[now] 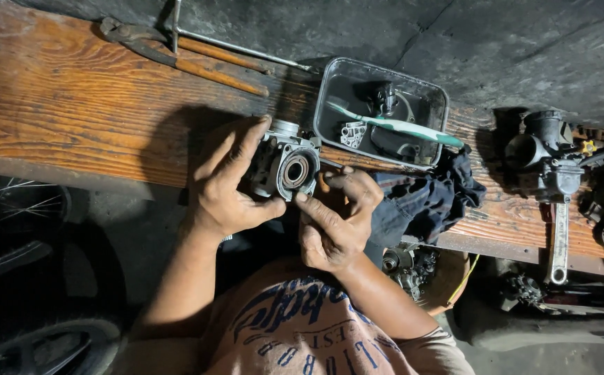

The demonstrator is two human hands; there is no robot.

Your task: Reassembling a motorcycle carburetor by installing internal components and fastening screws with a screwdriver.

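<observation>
Two bare hands meet over the near edge of a worn wooden bench (72,118), both on the same small part. The left hand (229,184) is curled around a grey metal carburetor body (286,163), thumb under it and fingers reaching over its top, so the part is held just above the bench edge with its round bore facing the camera. The right hand (336,215) is partly closed, its thumb and forefinger pinched together at the lower right rim of the carburetor body; whether something tiny sits between those fingertips cannot be told. Just behind the part, on the bench, stands a clear rectangular plastic tray (329,87) with dark liquid and a few small metal pieces in it, and a white and green toothbrush (399,126) lies slantwise across its rim. A dark blue rag (434,198) is bunched beside the tray, hanging over the bench edge near the right hand. Toward the far left of the bench lie pliers with rusty orange handles (177,59) and a thin metal rod (239,47). Well apart on the right sits a second carburetor (548,160), with a shiny spanner (559,243) hanging below it. A spoked wheel and tyre (17,229) show in the dark at lower left.
</observation>
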